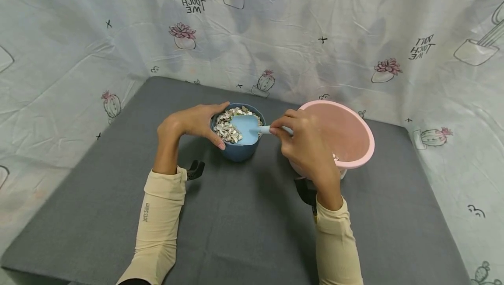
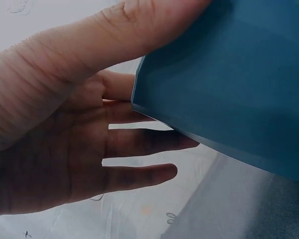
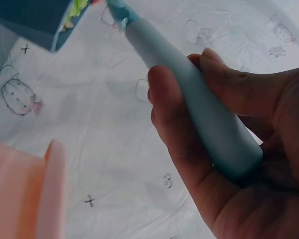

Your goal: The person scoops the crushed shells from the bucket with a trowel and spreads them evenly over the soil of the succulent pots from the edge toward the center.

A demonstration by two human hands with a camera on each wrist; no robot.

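Note:
A dark blue pot (image 1: 241, 151) stands on the grey table, filled nearly to the rim with pale, shell-like chips (image 1: 226, 130). My left hand (image 1: 193, 121) holds the pot from its left side, thumb in front and fingers behind; the left wrist view shows its thumb against the blue wall (image 2: 224, 94). With my right hand (image 1: 303, 138) I grip the light blue handle (image 3: 199, 104) of a small scoop (image 1: 246, 128). The scoop's blade lies over the chips at the pot's right part, its back facing up. Whether chips lie under the blade is hidden.
Right of the pot stands a larger pink bucket (image 1: 366, 154), its opening tipped toward me; a few pale chips (image 1: 335, 157) show inside near its front rim. My right forearm passes in front of it. A printed white cloth (image 1: 275, 27) hangs behind the grey table (image 1: 236, 215).

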